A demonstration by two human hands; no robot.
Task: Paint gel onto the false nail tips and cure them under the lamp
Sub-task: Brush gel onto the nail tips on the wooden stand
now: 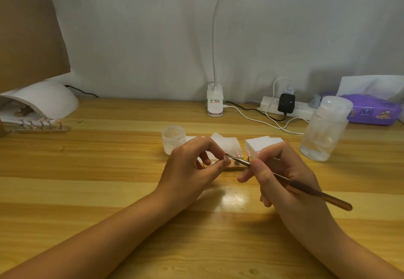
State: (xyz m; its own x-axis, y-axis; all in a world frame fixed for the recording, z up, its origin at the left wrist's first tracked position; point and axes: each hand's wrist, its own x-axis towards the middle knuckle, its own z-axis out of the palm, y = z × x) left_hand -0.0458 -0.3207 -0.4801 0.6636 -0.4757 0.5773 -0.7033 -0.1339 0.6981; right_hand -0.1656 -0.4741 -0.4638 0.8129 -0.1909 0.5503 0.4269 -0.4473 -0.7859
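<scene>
The nail tip (227, 158) is pinched in the left hand (192, 165), just in front of the small gel jar (173, 140). The brush (284, 179), clamped in the right hand (282, 176), is angled from lower right up-left, bristle end touching the tip. The curing lamp (43, 101) is seen far left of the jar.

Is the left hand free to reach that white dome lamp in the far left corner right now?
Probably not at once: the left hand is pinching a nail tip that the brush is touching. The bare table toward the curing lamp looks unobstructed, though.
</scene>
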